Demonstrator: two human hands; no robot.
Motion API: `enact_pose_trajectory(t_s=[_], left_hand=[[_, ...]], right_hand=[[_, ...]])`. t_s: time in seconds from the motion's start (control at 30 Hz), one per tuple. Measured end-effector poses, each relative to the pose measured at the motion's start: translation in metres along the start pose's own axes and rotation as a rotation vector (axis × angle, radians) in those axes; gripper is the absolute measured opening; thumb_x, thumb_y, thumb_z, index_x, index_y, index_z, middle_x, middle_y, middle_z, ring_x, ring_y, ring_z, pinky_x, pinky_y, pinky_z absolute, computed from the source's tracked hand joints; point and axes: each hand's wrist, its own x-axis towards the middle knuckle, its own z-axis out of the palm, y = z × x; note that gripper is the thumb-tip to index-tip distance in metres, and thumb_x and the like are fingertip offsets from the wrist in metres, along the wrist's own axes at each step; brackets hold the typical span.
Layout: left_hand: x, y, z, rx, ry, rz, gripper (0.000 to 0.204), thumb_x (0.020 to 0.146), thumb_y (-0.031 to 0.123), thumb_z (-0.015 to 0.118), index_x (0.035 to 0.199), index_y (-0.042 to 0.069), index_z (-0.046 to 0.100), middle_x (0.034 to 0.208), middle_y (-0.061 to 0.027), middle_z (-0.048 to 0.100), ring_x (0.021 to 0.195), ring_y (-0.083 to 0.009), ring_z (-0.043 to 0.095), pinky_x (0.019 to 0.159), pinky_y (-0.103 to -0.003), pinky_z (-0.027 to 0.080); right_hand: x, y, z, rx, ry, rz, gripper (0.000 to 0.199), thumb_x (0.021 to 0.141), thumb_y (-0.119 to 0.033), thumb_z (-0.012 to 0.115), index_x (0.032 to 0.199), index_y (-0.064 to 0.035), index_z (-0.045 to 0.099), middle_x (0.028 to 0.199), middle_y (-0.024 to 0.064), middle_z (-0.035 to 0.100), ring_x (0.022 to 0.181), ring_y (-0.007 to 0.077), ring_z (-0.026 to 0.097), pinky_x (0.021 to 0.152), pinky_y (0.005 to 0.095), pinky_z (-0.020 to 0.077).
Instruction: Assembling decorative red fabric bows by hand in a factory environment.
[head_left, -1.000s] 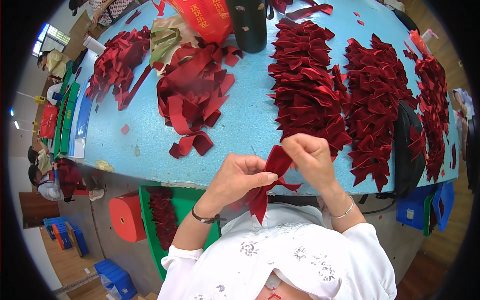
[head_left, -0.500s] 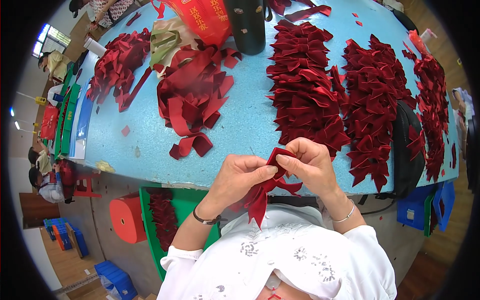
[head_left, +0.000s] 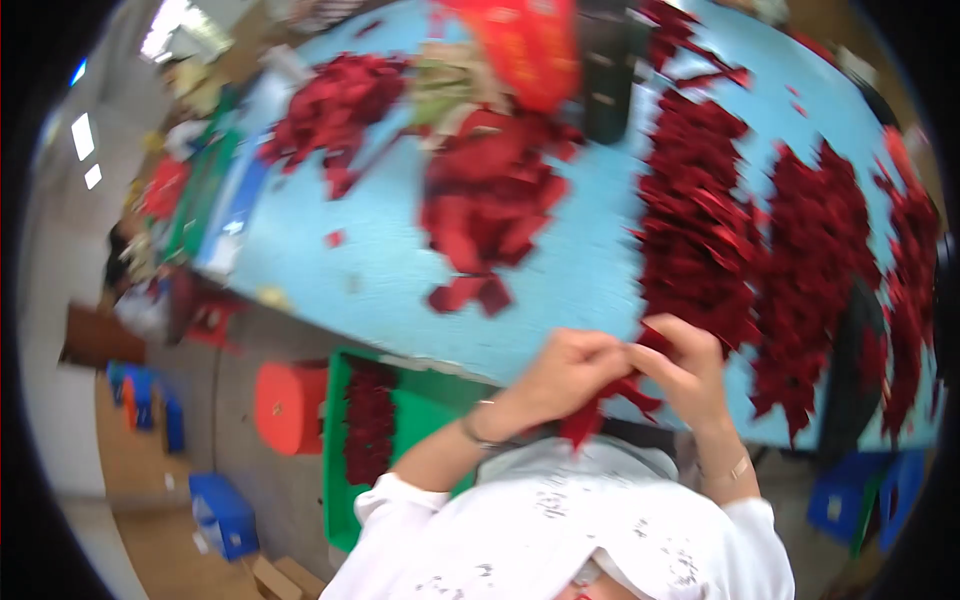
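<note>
Here, ribbon (head_left: 581, 424) held, green tray (head_left: 424, 404), bows (head_left: 368, 422) inside

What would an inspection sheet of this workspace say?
Surface: blue table, with a few red scraps.
Job's things: red ribbon in hand; loose ribbons piled; bows in rows.
Clutter: red bag and dark bottle at the far side.
Hands: left hand closed on the ribbon; right hand meets it, grip unclear.
Cables: nothing seen clearly.
Surroundings: green tray holding red pieces; blue crate lower left.
</note>
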Motion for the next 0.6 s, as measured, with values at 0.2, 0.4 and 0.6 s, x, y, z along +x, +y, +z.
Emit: enact_pose_trajectory(t_s=[0.2,0.4,0.6], left_hand=[[-0.006,0.003,0.004,-0.088,-0.172,-0.076,0.016,0.081,0.014,0.064,0.081,-0.002,0.065,0.067,-0.0001,0.06,0.065,-0.0042,0.051,0.057,-0.021,0.042],[-0.003,0.0,-0.004,-0.148,-0.302,-0.076,0.017,0.074,0.014,0.07,0.073,-0.001,0.064,0.062,0.0006,0.058,0.061,-0.0041,0.049,0.054,-0.021,0.04],[-0.004,0.024,-0.014,-0.039,-0.137,-0.183,0.011,0.076,0.008,0.069,0.075,-0.002,0.065,0.065,-0.0017,0.062,0.062,-0.0047,0.054,0.053,-0.021,0.043]], right_hand=[[-0.02,0.008,-0.003,-0.014,0.079,-0.012,0.005,0.078,0.0,0.063,0.08,0.0039,0.061,0.065,0.0004,0.057,0.056,0.0046,0.049,0.048,0.0202,0.0379],[-0.021,0.009,0.007,-0.075,0.15,-0.051,0.006,0.079,-0.002,0.062,0.078,0.0039,0.061,0.062,-0.0004,0.056,0.054,0.0057,0.048,0.046,0.0223,0.0362],[0.009,-0.002,0.016,0.067,0.019,0.158,0.015,0.084,-0.011,0.058,0.079,0.0025,0.062,0.058,-0.0008,0.054,0.043,0.0049,0.045,0.039,0.0197,0.0332]])
